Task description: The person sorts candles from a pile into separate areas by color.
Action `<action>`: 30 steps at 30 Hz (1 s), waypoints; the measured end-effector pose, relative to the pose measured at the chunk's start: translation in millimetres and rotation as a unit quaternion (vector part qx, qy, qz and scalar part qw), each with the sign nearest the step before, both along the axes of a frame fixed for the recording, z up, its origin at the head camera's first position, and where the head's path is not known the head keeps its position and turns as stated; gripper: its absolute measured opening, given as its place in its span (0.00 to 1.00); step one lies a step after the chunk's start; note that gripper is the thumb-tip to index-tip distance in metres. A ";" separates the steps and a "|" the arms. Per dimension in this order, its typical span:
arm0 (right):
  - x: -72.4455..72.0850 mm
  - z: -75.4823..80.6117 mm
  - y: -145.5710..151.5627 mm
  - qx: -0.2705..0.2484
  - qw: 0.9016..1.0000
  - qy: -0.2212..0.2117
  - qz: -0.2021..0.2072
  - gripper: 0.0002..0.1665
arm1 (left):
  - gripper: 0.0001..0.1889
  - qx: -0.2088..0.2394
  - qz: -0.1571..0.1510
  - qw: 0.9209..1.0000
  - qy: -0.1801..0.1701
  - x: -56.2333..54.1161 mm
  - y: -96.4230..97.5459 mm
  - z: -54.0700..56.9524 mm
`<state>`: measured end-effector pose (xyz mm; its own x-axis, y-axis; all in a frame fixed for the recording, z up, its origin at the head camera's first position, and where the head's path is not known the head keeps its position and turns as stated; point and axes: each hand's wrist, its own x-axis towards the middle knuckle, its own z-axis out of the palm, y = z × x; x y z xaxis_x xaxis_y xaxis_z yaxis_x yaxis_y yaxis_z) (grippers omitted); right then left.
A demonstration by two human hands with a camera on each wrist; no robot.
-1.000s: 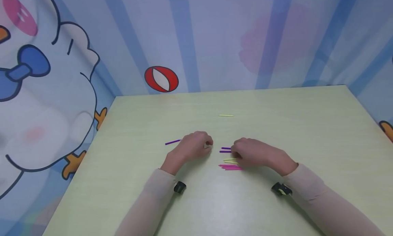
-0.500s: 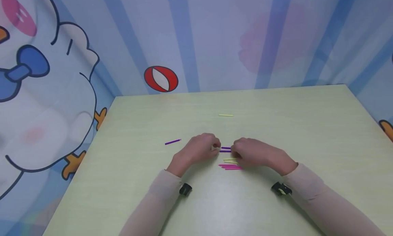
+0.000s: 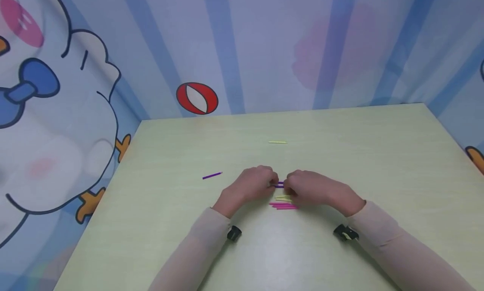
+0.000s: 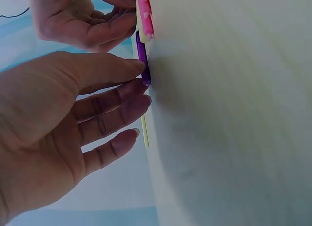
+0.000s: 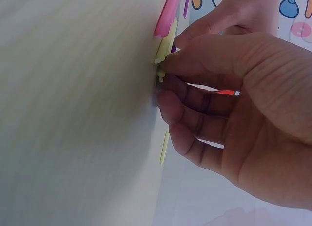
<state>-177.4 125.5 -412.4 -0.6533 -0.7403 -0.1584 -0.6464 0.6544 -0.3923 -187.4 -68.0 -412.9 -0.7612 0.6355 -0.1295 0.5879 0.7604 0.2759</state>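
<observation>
Two thin purple candles (image 3: pixel 280 184) lie side by side on the table, between my hands. My left hand (image 3: pixel 247 183) pinches their left ends between thumb and forefinger; the purple wax (image 4: pixel 142 53) shows at its fingertips in the left wrist view. At the other end my right hand (image 3: pixel 314 188) holds them with its thumb and fingertips, which hide that end. Just in front lie yellow candles (image 3: pixel 282 198), partly under the right hand, and several pink candles (image 3: pixel 282 206) in a row.
A lone purple candle (image 3: pixel 212 175) lies on the pale table (image 3: pixel 170 148) to the left. One yellow candle (image 3: pixel 277 142) lies farther back. Behind the table stands a printed cartoon wall (image 3: pixel 264 51).
My left hand has moved right to the ends of the purple candles, uncovering the whole lone purple candle at left. The right hand has stayed in place.
</observation>
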 end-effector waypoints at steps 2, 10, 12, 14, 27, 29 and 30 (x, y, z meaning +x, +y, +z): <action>0.6 1.1 -0.4 0.000 1.000 -0.001 0.001 0.11 | 0.05 -0.002 -0.001 1.000 0.004 0.2 1.1 0.0; 2.0 5.2 -0.7 -0.007 1.000 0.004 0.011 0.13 | 0.06 -0.014 -0.012 0.999 0.026 0.0 3.6 -0.7; 2.2 5.1 -0.4 -0.008 1.000 0.005 0.012 0.13 | 0.07 -0.019 -0.012 0.999 0.029 0.1 4.7 -0.8; 2.4 4.8 0.0 -0.008 1.000 0.008 0.013 0.13 | 0.07 -0.019 -0.012 0.999 0.031 0.1 5.4 -1.1; -0.5 12.9 7.4 0.001 1.000 0.026 -0.009 0.10 | 0.08 -0.016 -0.010 1.000 0.024 -0.3 5.6 -1.2; -1.4 13.1 8.4 -0.001 1.000 0.028 -0.007 0.12 | 0.08 -0.017 -0.009 1.000 0.024 -0.3 5.5 -0.7; -1.8 12.8 8.6 -0.002 1.000 0.028 -0.005 0.12 | 0.08 -0.018 -0.009 1.000 0.023 -0.4 5.4 -0.6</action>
<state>-179.3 134.0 -399.5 -0.6690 -0.7338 -0.1180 -0.6604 0.6597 -0.3587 -187.8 -62.6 -413.5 -0.7555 0.6446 -0.1168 0.6131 0.7585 0.2208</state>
